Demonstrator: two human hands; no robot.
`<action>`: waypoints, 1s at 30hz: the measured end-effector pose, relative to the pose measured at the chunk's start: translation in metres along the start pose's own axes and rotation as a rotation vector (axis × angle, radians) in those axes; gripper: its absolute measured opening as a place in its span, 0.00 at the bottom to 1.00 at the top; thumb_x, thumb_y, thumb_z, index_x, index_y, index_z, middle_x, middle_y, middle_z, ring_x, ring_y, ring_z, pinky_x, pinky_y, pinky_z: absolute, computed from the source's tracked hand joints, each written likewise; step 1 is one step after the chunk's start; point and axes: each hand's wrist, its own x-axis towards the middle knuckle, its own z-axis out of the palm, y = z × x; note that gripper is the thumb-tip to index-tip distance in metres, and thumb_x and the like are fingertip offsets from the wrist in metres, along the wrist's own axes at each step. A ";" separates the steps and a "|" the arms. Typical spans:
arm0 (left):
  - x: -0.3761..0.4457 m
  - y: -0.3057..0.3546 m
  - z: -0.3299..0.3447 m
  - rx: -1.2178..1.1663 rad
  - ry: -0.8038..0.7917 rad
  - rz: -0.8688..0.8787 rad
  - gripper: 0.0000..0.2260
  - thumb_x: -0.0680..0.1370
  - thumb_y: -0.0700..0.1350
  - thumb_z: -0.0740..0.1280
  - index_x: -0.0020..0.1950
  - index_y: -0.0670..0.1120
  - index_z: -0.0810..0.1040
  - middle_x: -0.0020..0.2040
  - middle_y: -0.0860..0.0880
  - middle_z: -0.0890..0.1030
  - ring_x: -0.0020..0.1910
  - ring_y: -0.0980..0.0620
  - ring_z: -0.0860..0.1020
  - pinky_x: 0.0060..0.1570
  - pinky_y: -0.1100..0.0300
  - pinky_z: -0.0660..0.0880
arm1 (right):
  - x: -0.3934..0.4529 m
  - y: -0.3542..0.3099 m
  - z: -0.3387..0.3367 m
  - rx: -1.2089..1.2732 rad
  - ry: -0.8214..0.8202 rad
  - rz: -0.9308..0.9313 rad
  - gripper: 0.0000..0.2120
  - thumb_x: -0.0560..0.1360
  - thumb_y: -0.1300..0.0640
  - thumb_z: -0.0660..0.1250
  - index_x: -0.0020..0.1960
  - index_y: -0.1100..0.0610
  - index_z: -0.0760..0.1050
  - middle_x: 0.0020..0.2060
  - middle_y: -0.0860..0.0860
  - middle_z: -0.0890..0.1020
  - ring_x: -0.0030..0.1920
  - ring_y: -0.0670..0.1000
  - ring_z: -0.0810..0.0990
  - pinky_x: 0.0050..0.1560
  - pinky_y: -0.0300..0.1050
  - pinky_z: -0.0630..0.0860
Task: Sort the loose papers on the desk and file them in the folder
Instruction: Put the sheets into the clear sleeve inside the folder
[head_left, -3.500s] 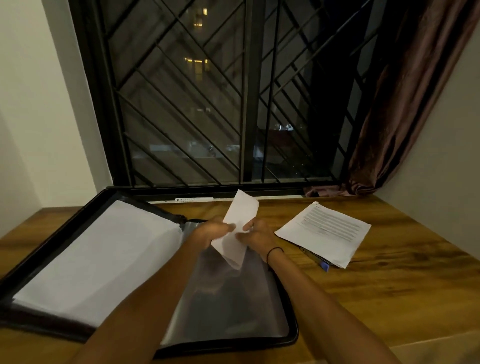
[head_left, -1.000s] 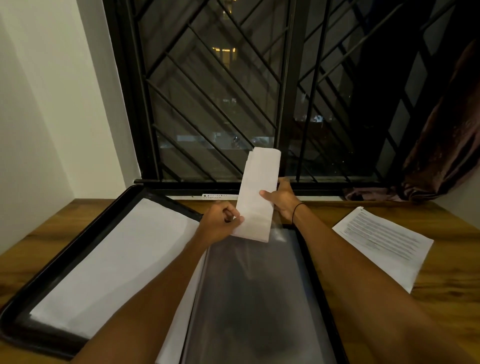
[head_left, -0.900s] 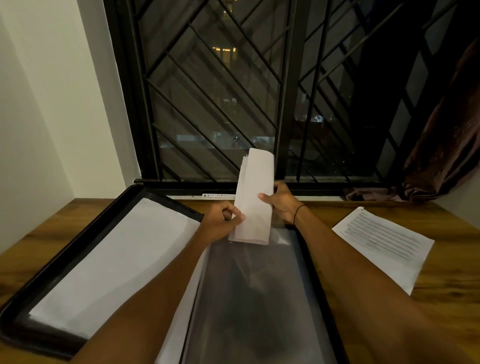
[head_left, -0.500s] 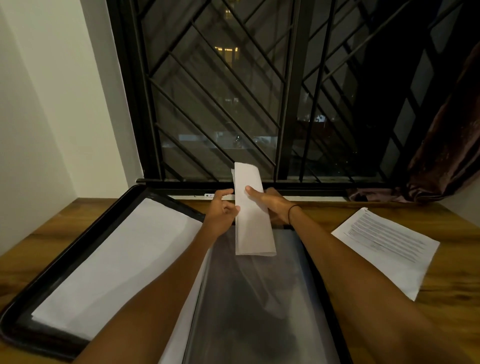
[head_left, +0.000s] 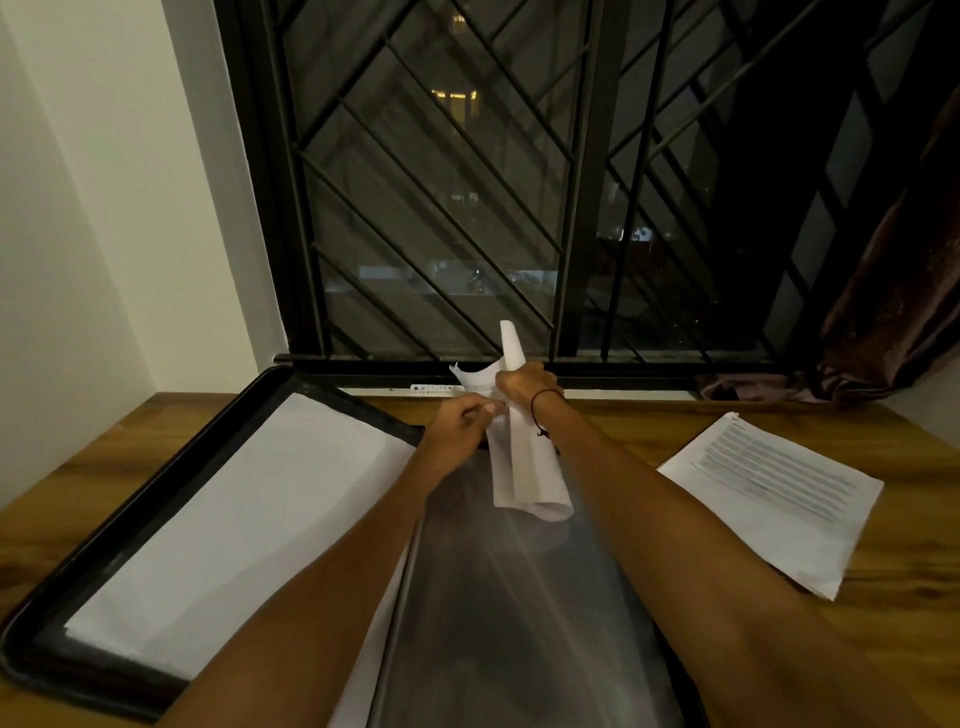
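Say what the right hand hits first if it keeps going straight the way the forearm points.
Probably the window sill and grille just beyond the right hand, which grips the folded paper. Depth is unclear, so the gap can't be judged.

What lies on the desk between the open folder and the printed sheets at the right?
In the head view, the person's right forearm crosses above that stretch; beneath it, only bare wooden desk shows between the folder and the printed sheets.

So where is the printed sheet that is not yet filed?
In the head view, the printed sheet lies flat on the desk at the right, beside the right forearm and right of the open folder.
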 end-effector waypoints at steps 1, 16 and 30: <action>0.000 0.000 -0.001 0.018 0.010 -0.019 0.10 0.83 0.44 0.65 0.57 0.43 0.85 0.53 0.46 0.85 0.51 0.56 0.82 0.54 0.61 0.78 | 0.001 0.001 -0.002 0.055 -0.026 0.020 0.27 0.77 0.49 0.69 0.71 0.60 0.71 0.63 0.58 0.79 0.61 0.60 0.80 0.63 0.54 0.79; -0.003 -0.001 -0.004 0.618 -0.118 0.013 0.21 0.74 0.71 0.66 0.42 0.54 0.83 0.51 0.54 0.82 0.56 0.51 0.77 0.59 0.48 0.72 | 0.030 0.069 -0.052 0.541 -0.426 0.062 0.24 0.73 0.83 0.55 0.64 0.68 0.76 0.65 0.64 0.80 0.66 0.66 0.78 0.69 0.65 0.74; -0.010 0.016 0.020 0.380 -0.258 -0.010 0.18 0.72 0.65 0.73 0.53 0.57 0.73 0.50 0.55 0.81 0.51 0.51 0.79 0.57 0.48 0.78 | 0.020 0.092 -0.064 0.305 -0.430 -0.041 0.17 0.71 0.71 0.76 0.58 0.64 0.78 0.56 0.58 0.86 0.56 0.58 0.85 0.52 0.54 0.84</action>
